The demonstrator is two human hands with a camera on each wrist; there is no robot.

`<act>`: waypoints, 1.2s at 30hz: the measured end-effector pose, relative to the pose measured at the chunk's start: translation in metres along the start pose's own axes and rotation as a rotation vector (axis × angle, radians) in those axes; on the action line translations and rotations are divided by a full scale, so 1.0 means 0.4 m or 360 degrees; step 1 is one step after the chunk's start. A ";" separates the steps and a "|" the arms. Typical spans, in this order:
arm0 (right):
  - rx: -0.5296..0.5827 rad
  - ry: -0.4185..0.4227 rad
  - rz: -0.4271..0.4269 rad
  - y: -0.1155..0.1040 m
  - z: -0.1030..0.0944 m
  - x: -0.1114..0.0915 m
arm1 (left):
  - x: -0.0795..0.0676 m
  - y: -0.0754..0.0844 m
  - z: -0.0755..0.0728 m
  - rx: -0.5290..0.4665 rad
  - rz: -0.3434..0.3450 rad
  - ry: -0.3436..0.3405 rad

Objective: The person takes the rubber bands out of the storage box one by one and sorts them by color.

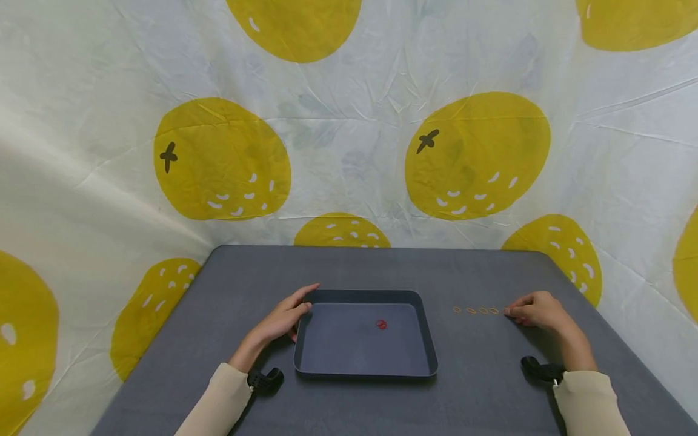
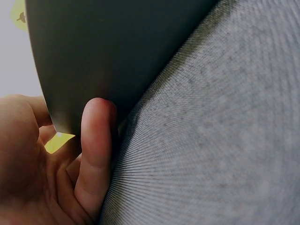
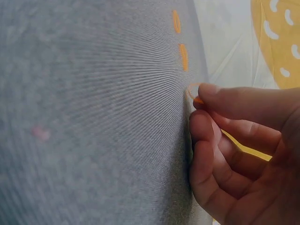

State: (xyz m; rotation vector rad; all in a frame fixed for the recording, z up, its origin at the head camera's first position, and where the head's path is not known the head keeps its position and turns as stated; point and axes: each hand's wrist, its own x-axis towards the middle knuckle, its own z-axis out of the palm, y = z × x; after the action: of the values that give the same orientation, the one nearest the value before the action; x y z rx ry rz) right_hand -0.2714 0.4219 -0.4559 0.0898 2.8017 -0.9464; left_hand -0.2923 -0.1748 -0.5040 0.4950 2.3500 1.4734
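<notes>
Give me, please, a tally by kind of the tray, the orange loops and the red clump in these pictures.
Tray: 1
Orange loops: 5 (4 lying in a row on the table, 1 pinched in the right hand)
Red clump: 1 (too small to tell how many pieces)
Total: 7, taking the clump as one

I see a tray (image 1: 338, 345) with a smooth, low-sheen dark finish; from here I can't tell coated metal from plastic. Under it, the bench (image 1: 360, 409) has a matt cloth surface, its fine ribbed weave slightly rough. Beyond the tray hangs a thin sheet (image 1: 349, 175), creased and softly glossy, like plastic or coated fabric. Right of the tray, the orange bands (image 3: 183, 57) look rubbery. Flanking the tray's near edge, the sleeves (image 1: 591, 399) look like matt cloth, the wrist mounts (image 1: 268, 383) smooth black plastic.
</notes>
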 end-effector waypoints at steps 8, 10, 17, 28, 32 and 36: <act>-0.0027 0.0015 0.0007 0.002 0.005 0.003 | -0.001 0.001 0.000 0.0005 0.0003 0.0002; -0.0024 0.0022 0.0010 0.001 0.006 0.003 | -0.002 0.002 0.000 -0.0001 -0.0003 0.0006; -0.0002 0.0055 0.0001 0.003 0.006 0.002 | -0.004 0.005 0.002 -0.0012 -0.0031 0.0026; 0.0021 0.0106 -0.0033 0.004 0.003 -0.004 | -0.003 0.008 0.002 -0.0004 -0.0024 0.0026; 0.0045 0.0111 -0.0054 0.004 0.004 -0.003 | -0.003 0.008 0.003 -0.0003 -0.0025 0.0024; 0.0068 0.0122 -0.0090 -0.002 0.005 -0.005 | -0.003 0.009 0.004 -0.0003 -0.0019 0.0019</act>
State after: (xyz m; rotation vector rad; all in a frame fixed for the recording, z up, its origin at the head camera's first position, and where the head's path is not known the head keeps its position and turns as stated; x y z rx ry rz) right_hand -0.2692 0.4201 -0.4566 0.0544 2.8683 -1.0372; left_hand -0.2903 -0.1728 -0.5013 0.4720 2.3564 1.4767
